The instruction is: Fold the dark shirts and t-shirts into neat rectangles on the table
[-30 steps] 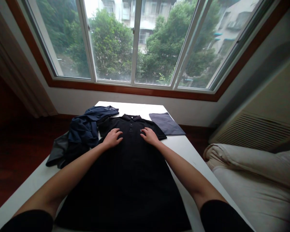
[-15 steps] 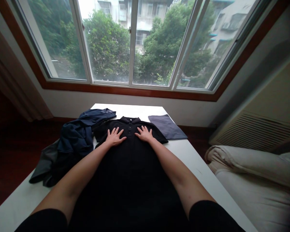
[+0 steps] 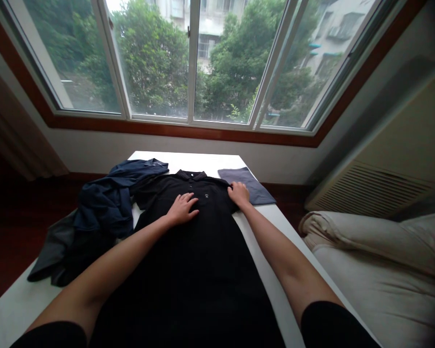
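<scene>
A black polo shirt [image 3: 194, 232] lies front side up along the white table, its collar toward the window and a small mark on the chest. My left hand [image 3: 183, 209] rests flat on its chest with the fingers stretched out. At the shirt's right sleeve, my right hand [image 3: 239, 193] has its fingers curled and closed on the cloth. Just beyond that hand is a folded grey-blue cloth [image 3: 255, 188] at the table's right edge.
A heap of dark blue clothing [image 3: 107, 205] and a dark grey garment [image 3: 54, 246] lie along the left side of the white table [image 3: 253, 232]. A window [image 3: 159, 72] is ahead. Beige cushions [image 3: 377, 270] and a vented unit [image 3: 369, 188] stand at the right.
My right hand has moved right from the shirt's chest to its sleeve, and its fingers have curled. My left hand has shifted slightly toward the shirt's middle. The view has tilted a little.
</scene>
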Available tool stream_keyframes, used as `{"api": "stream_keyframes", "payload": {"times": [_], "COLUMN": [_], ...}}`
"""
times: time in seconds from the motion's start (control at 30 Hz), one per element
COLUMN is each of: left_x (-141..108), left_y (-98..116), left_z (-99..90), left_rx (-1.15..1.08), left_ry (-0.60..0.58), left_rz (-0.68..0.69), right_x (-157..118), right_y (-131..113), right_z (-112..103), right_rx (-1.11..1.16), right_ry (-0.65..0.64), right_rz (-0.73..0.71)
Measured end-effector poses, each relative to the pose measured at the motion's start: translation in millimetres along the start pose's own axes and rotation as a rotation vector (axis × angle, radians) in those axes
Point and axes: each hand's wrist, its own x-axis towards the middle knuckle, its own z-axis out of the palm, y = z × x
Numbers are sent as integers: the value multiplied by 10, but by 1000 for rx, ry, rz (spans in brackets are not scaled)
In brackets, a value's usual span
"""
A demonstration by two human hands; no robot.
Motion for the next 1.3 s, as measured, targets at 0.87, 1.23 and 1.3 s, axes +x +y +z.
{"api": "stream_keyframes", "payload": {"times": [0.87,1.23,1.3], "left_x": [369,1147,1275], "left_y": [971,824,833], "left_z": [438,497,543], "left_rx": [-72,-115,-135], "left_ry": [-77,42,30], "left_rz": [117,-43,-87], "right_x": [262,-39,7], "right_y": [564,759,741], "right_z": [-418,-207,-225], "right_rx": [720,836,912], "right_ry": [-24,-153,-151], "right_rz": [281,480,447]}}
